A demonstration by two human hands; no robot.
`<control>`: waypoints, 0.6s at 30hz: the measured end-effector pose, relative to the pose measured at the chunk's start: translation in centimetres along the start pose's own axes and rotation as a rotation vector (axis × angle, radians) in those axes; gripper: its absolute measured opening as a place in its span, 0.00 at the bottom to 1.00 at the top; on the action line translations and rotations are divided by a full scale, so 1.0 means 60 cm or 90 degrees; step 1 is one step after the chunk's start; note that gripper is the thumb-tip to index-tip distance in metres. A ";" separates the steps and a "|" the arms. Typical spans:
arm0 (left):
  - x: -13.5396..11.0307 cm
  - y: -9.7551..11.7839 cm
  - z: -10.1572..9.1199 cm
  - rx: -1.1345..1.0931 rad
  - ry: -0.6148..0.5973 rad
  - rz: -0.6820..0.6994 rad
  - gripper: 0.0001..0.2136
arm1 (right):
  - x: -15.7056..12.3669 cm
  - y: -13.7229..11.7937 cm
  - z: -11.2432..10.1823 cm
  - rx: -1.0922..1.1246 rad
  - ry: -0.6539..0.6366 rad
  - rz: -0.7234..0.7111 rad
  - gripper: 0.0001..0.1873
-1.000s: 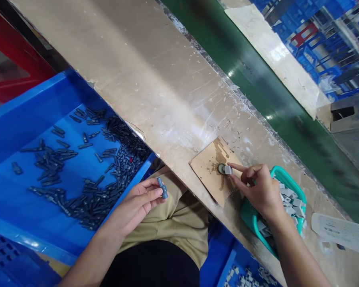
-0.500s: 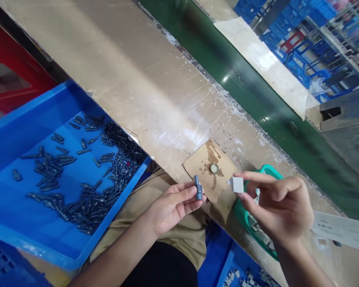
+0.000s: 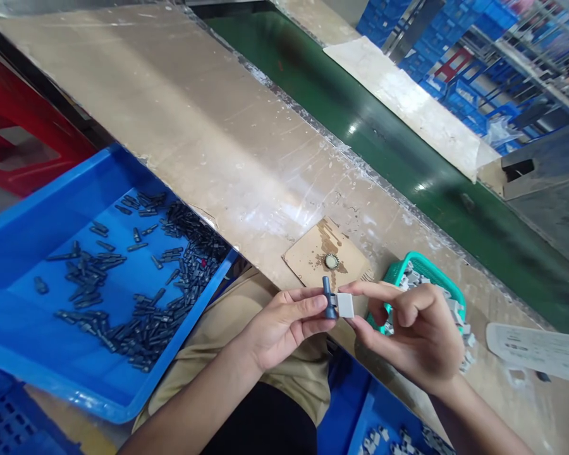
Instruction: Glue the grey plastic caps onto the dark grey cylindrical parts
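Observation:
My left hand (image 3: 282, 325) pinches a small dark grey metal pin (image 3: 329, 297) upright between thumb and fingers. My right hand (image 3: 412, 332) pinches a small white plastic block (image 3: 345, 305) and presses it against the side of the pin. Both hands meet over the near edge of the workbench (image 3: 208, 126), just below a brown cardboard pad (image 3: 308, 253) that carries a small round metal cap (image 3: 331, 261). A green basket (image 3: 401, 268) of white blocks sits behind my right hand.
A blue tray (image 3: 38, 215) with several dark pins lies at my left. A green conveyor belt (image 3: 360, 120) runs beyond the bench. A white paper sheet (image 3: 535, 351) lies at the right. Another blue bin (image 3: 389, 436) with white parts sits below.
My left hand carried the pin from beside the blue tray toward the right. My right hand lifted the white block off the round cap and brought it against the pin.

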State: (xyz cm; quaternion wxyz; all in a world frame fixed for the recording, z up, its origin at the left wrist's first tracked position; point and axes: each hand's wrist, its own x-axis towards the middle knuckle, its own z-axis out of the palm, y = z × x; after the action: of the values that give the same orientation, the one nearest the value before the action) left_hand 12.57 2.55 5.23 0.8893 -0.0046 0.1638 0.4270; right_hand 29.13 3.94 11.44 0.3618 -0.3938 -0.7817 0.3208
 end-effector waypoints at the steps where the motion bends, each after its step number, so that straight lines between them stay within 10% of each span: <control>1: 0.000 0.000 0.000 0.005 0.003 0.005 0.10 | -0.001 0.000 0.000 -0.011 0.001 0.001 0.24; 18: 0.005 0.006 0.032 0.175 0.136 0.158 0.13 | 0.004 0.017 0.001 -0.085 0.046 -0.016 0.18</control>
State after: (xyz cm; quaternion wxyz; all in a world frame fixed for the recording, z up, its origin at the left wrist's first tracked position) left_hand 13.02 3.26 6.99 0.7996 0.0919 0.3132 0.5041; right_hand 29.36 4.63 10.66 0.3668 -0.4186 -0.7926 0.2491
